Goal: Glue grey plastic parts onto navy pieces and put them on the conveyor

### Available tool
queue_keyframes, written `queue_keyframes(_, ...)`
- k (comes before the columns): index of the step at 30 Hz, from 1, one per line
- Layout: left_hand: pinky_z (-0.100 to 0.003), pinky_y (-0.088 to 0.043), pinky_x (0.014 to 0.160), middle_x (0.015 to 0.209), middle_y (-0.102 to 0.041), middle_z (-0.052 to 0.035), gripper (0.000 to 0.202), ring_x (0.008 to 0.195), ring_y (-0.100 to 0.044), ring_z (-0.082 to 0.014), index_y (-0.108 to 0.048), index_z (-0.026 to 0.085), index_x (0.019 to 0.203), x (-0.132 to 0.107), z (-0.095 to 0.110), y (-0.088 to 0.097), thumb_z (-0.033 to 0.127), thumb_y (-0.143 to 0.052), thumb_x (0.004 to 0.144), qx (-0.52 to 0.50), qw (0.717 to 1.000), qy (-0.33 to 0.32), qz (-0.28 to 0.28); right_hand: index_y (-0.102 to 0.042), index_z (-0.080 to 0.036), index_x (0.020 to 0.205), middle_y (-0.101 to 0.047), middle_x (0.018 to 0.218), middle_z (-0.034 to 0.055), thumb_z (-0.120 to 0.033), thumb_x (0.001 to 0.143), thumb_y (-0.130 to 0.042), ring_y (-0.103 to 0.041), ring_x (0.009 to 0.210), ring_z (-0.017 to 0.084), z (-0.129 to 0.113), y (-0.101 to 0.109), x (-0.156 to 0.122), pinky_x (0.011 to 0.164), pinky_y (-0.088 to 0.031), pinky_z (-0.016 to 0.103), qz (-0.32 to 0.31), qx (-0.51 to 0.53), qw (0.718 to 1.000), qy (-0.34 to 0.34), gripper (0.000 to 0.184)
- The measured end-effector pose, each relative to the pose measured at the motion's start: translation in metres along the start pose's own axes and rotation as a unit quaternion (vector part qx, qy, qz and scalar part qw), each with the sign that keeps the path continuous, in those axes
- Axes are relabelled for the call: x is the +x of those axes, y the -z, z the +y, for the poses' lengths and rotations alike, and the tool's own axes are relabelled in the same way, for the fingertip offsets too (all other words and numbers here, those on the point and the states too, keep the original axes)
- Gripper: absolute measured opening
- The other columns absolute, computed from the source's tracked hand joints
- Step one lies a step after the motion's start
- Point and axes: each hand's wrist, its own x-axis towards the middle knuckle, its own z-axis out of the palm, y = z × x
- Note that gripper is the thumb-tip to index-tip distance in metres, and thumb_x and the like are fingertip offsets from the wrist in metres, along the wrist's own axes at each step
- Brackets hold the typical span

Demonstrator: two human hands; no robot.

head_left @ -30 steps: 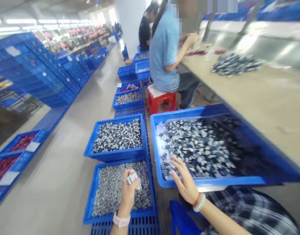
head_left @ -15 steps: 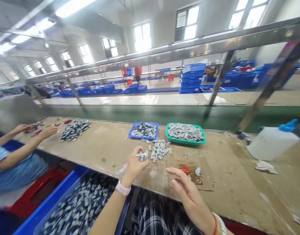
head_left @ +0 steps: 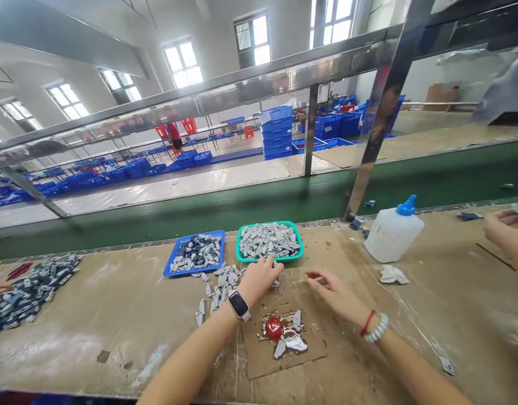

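Note:
My left hand (head_left: pixel 259 279), wearing a black smartwatch, is curled downward just in front of the teal tray (head_left: pixel 280 260), and its back hides the palm. Loose grey pieces (head_left: pixel 219 287) lie scattered beside it. The blue tray (head_left: pixel 195 270) holds grey and dark pieces, and the teal one is heaped with grey pieces. My right hand (head_left: pixel 333 295), fingers apart and empty, hovers at the edge of a brown cardboard sheet (head_left: pixel 259 360). On the sheet are a red round cap (head_left: pixel 274 328) and white scraps.
A white squeeze bottle with a blue cap (head_left: pixel 393 232) and crumpled white paper (head_left: pixel 393 275) stand to the right. A co-worker's hands (head_left: pixel 506 233) reach in at the right edge. A dark pile (head_left: pixel 31 295) lies left. A green belt (head_left: pixel 200 208) runs behind the bench.
My view has swung from the blue crates to the bench. Both hands have moved onto the bench, and the pieces seen in my left hand no longer show.

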Motion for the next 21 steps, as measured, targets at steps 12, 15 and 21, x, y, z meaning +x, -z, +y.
queue_keyframes(12,-0.029,-0.042,0.064,0.093,-0.053,-0.0061,0.035,0.086,-0.05,-0.0211,-0.044,0.023,0.112,-0.015,-0.016,-0.004,0.01,-0.047,0.079,0.021,0.999,-0.04,0.015,-0.059,-0.018,0.1,-0.06,0.097,0.0118,-0.029,0.078,-0.049,-0.059,0.082,0.012,-0.005,-0.02,0.047,0.071,-0.046,0.024,-0.041,-0.099,0.988,0.11,0.027)
queue_keyframes(15,-0.03,-0.042,0.065,0.083,-0.056,-0.0057,0.025,0.083,-0.051,-0.0211,-0.051,0.02,0.105,-0.017,-0.028,-0.01,0.017,-0.051,0.079,0.006,0.999,-0.038,0.016,-0.055,-0.017,0.108,-0.057,0.102,0.0119,-0.039,0.078,-0.051,-0.058,0.086,0.013,-0.013,-0.025,0.045,0.072,-0.046,0.023,-0.065,-0.127,0.981,0.133,0.037)
queue_keyframes(21,-0.032,-0.044,0.07,0.079,-0.057,-0.005,0.02,0.081,-0.054,-0.0186,-0.058,0.012,0.085,-0.016,-0.038,-0.025,0.03,-0.052,0.082,-0.046,0.998,-0.01,0.031,-0.051,-0.015,0.107,-0.051,0.104,0.0087,-0.045,0.05,-0.075,-0.054,0.09,0.019,-0.036,-0.053,0.055,0.077,-0.046,0.029,-0.109,-0.199,0.963,0.146,0.069)
